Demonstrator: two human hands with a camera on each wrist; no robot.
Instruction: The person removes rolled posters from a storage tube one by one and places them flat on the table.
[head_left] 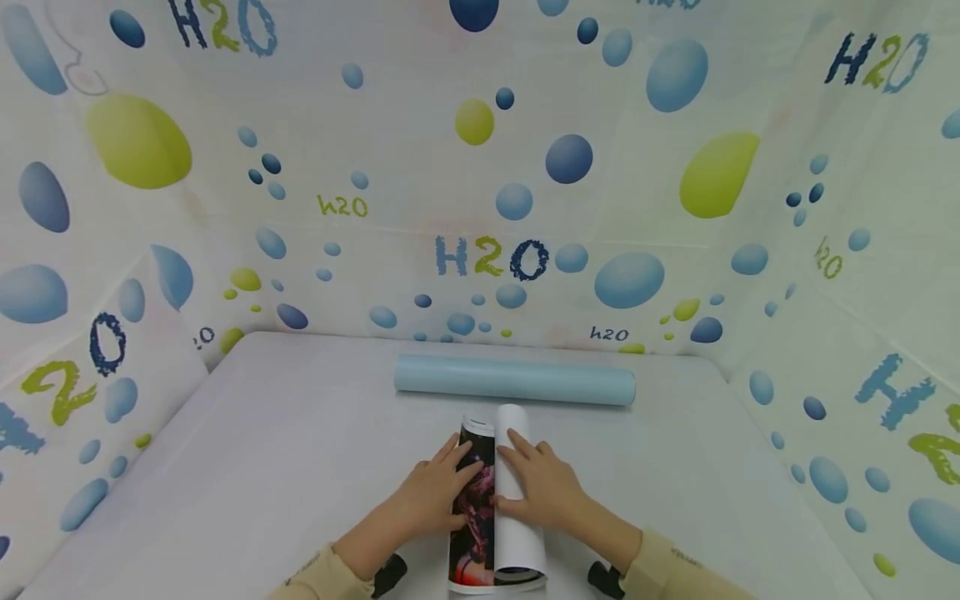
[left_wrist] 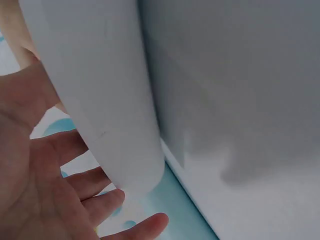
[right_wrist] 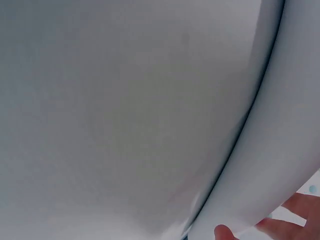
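A poster [head_left: 474, 554] lies partly rolled near the front of the table, a strip of its dark pink-and-red print showing. Its right part is a white roll [head_left: 517, 537], standing lengthwise away from me. My left hand [head_left: 429, 500] rests on the poster's left side, fingers spread and fairly straight over the print. On the white roll lies my right hand [head_left: 551, 490], its fingers extended across the top and thumb at the inner side. Up close, the left wrist view has the left hand [left_wrist: 42, 185] against the paper's white outer curve [left_wrist: 100, 100].
Behind the poster, a light blue roll [head_left: 517, 381] lies crosswise on the white table [head_left: 300, 433]. Curtains [head_left: 405, 192] printed with blue and green drops and "H2O" surround the table at the back and both sides.
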